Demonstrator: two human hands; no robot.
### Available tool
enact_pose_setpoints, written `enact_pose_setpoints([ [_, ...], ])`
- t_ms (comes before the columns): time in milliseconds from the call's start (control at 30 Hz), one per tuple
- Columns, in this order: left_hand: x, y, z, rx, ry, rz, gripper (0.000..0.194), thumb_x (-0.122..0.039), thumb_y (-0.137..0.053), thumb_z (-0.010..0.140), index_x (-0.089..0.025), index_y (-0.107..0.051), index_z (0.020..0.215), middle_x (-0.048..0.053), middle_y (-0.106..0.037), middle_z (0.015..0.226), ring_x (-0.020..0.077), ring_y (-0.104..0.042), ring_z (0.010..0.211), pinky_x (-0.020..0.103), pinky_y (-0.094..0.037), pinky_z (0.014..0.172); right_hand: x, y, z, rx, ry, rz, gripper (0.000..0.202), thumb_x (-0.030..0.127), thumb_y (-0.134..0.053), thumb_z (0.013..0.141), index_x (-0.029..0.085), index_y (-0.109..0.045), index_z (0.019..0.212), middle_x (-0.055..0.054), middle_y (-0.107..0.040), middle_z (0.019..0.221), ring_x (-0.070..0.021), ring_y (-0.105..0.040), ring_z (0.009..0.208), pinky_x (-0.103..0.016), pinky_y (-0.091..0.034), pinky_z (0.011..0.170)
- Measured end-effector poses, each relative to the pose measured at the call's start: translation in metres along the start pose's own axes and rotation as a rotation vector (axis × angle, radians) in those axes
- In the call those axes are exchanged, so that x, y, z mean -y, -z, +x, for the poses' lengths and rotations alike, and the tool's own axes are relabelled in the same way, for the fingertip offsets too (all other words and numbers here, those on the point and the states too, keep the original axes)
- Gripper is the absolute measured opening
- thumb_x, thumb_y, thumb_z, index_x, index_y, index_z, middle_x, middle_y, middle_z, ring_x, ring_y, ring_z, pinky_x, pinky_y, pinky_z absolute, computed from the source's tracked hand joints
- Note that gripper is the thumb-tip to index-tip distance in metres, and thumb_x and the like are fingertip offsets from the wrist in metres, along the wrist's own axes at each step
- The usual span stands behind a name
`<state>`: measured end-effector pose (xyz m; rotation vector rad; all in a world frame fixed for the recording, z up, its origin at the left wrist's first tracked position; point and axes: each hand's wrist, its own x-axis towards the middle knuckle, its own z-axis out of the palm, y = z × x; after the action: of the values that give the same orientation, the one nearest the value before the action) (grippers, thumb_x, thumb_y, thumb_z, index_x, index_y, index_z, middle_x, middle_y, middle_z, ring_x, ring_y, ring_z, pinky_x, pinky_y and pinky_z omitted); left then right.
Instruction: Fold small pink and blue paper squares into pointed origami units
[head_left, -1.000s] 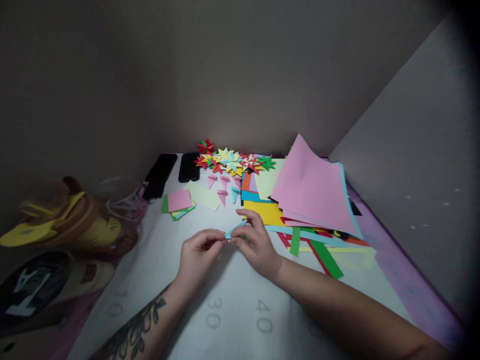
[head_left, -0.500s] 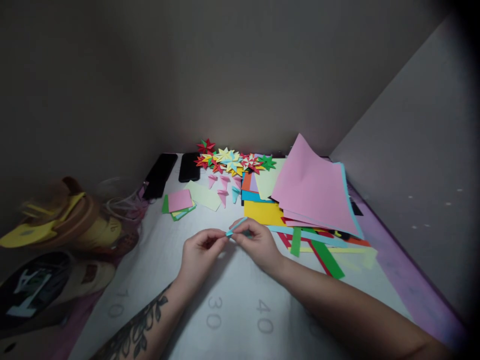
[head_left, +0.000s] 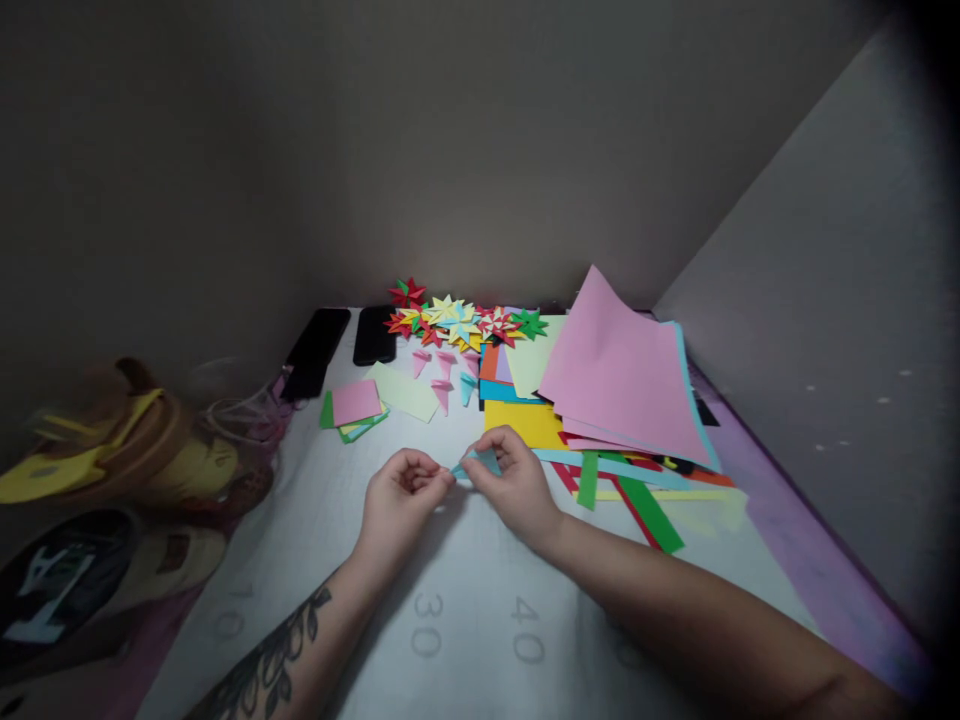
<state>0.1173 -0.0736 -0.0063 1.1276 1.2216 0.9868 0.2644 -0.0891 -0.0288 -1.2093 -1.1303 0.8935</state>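
Note:
A small light-blue folded paper piece (head_left: pixel 487 461) is held above the white mat between both hands. My right hand (head_left: pixel 517 490) pinches it between thumb and fingers, covering part of it. At its left tip, the thumb and forefinger of my left hand (head_left: pixel 405 496) are closed on the paper. Just beyond my hands lie several small folded pink paper pieces (head_left: pixel 441 393) and a light-blue folded piece (head_left: pixel 468 388). Cut paper rectangles in pink (head_left: pixel 357 403), green and pale yellow rest to the left of these.
Folded paper stars (head_left: pixel 454 318) are heaped at the back, beside two black phones (head_left: pixel 375 336). Large pink sheets (head_left: pixel 622 375) and coloured strips (head_left: pixel 651 512) spread on the right. A brown and yellow cup-like object (head_left: pixel 157 440) and a cap (head_left: pixel 75 580) stand at left.
The light-blue paper has been turned in my fingers, from a narrow edge to a flatter, triangular face. The camera view has shifted slightly.

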Motion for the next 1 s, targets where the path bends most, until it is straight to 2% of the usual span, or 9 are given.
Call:
enact_pose_setpoints([
  [100,-0.002,0.002,0.0,0.001,0.03,0.028,0.021,-0.024,-0.073,0.062,-0.015,-0.055,0.069,-0.004,-0.06,0.057,0.0059,-0.052,0.049,0.015,-0.039,0.047,0.001,0.002,0.005,-0.068,-0.021,0.093,0.025,0.017,-0.063,0.071,0.023,-0.044,0.087,0.004,-0.054,0.078,-0.013,-0.056,0.073,-0.025,-0.046,0.066],
  [167,-0.002,0.003,0.0,0.017,0.037,0.04,0.02,-0.025,-0.071,0.064,-0.015,-0.056,0.074,-0.003,-0.062,0.06,0.0071,-0.054,0.051,0.016,-0.04,0.049,0.003,0.004,0.007,-0.062,-0.083,0.136,0.031,0.019,-0.062,0.071,0.024,-0.041,0.093,0.005,-0.053,0.077,-0.0121,-0.055,0.067,-0.024,-0.045,0.06],
  [300,-0.001,0.004,0.0,0.09,-0.033,0.134,0.02,-0.028,-0.068,0.068,-0.015,-0.062,0.081,0.001,-0.064,0.068,0.0108,-0.058,0.057,0.02,-0.044,0.052,0.006,0.004,0.005,0.041,-0.154,0.119,0.036,0.019,-0.06,0.073,0.024,-0.038,0.102,0.007,-0.053,0.069,-0.011,-0.053,0.058,-0.023,-0.043,0.056],
  [467,0.0,0.004,0.0,0.179,-0.116,0.327,0.018,-0.031,-0.062,0.074,-0.015,-0.064,0.067,0.001,-0.062,0.061,0.0122,-0.055,0.057,0.021,-0.043,0.055,0.009,-0.002,-0.003,0.138,-0.156,0.072,0.04,0.016,-0.059,0.072,0.024,-0.039,0.107,0.007,-0.056,0.068,-0.0109,-0.054,0.058,-0.023,-0.043,0.058],
  [633,-0.003,0.005,0.0,0.162,-0.118,0.385,0.019,-0.032,-0.063,0.073,-0.016,-0.064,0.063,0.0,-0.061,0.056,0.0122,-0.053,0.053,0.021,-0.039,0.051,0.011,-0.001,0.003,0.147,-0.216,0.105,0.046,0.019,-0.061,0.07,0.023,-0.041,0.111,0.007,-0.057,0.065,-0.0102,-0.052,0.054,-0.022,-0.04,0.052],
  [767,-0.003,0.008,0.003,0.138,-0.081,0.368,0.021,-0.034,-0.064,0.071,-0.015,-0.064,0.062,-0.001,-0.058,0.053,0.0112,-0.05,0.05,0.02,-0.036,0.048,0.008,0.006,0.015,0.026,-0.208,0.198,0.042,0.021,-0.064,0.071,0.022,-0.041,0.107,0.009,-0.054,0.06,-0.0099,-0.048,0.051,-0.022,-0.038,0.052],
  [900,-0.001,0.011,0.006,0.061,-0.017,0.266,0.022,-0.035,-0.067,0.07,-0.014,-0.065,0.064,-0.001,-0.059,0.054,0.0099,-0.049,0.05,0.019,-0.038,0.048,0.002,0.008,0.021,-0.119,-0.159,0.292,0.039,0.026,-0.066,0.072,0.022,-0.043,0.104,0.005,-0.056,0.071,-0.0112,-0.053,0.062,-0.024,-0.042,0.059],
  [933,0.0,0.011,0.007,0.03,-0.006,0.227,0.022,-0.036,-0.067,0.07,-0.014,-0.065,0.065,-0.001,-0.059,0.055,0.0097,-0.05,0.05,0.019,-0.039,0.048,0.001,0.007,0.02,-0.11,-0.162,0.313,0.039,0.027,-0.068,0.07,0.022,-0.046,0.103,0.004,-0.056,0.074,-0.0115,-0.053,0.065,-0.024,-0.042,0.06],
  [1000,0.002,0.009,0.006,-0.015,0.003,0.16,0.024,-0.037,-0.068,0.07,-0.014,-0.065,0.067,-0.001,-0.06,0.057,0.0098,-0.05,0.05,0.019,-0.04,0.049,0.001,0.003,0.016,0.018,-0.224,0.359,0.039,0.027,-0.073,0.065,0.021,-0.052,0.097,0.003,-0.057,0.077,-0.0121,-0.053,0.067,-0.024,-0.042,0.061],
])
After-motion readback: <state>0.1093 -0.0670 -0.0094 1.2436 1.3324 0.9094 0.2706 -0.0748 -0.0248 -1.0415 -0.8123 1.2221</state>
